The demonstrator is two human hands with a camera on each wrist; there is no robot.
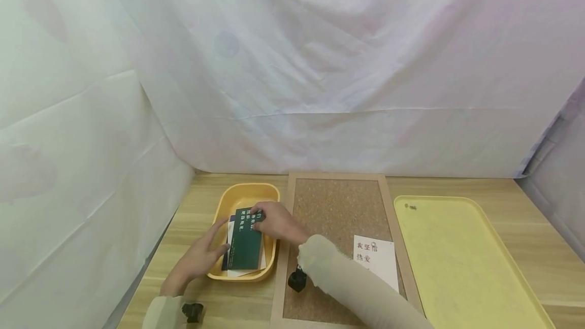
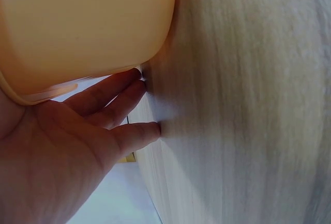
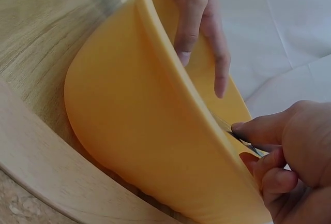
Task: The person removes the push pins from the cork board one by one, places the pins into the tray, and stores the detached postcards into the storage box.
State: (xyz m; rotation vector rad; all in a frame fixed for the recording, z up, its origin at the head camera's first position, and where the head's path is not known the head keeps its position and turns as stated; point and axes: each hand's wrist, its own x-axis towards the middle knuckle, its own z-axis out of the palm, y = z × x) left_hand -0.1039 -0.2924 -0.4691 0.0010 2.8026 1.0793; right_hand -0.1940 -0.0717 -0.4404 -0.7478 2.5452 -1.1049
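Observation:
A yellow plastic basin (image 1: 274, 192) holds a small stack of cards. Uppermost is a dark green card (image 1: 247, 250) with white characters; a white card (image 1: 239, 272) and a dark blue one (image 1: 225, 264) peek out beneath it. My right hand (image 1: 276, 221) reaches over the basin's right rim and pinches the green card between thumb and fingers near its upper right. My left hand (image 1: 198, 257) straddles the left rim. Its thumb and index finger extend inside toward the stack, while other fingers (image 2: 108, 102) lie outside, loosely straight, tips at the wooden table.
Right of the basin lies a framed corkboard (image 1: 340, 207) with a white sheet of writing (image 1: 375, 258) fixed by a pushpin (image 1: 373, 244). Further right is a flat yellow tray (image 1: 461, 253) holding a few tiny items (image 1: 410, 207). White cloth (image 1: 320, 65) hangs behind the table.

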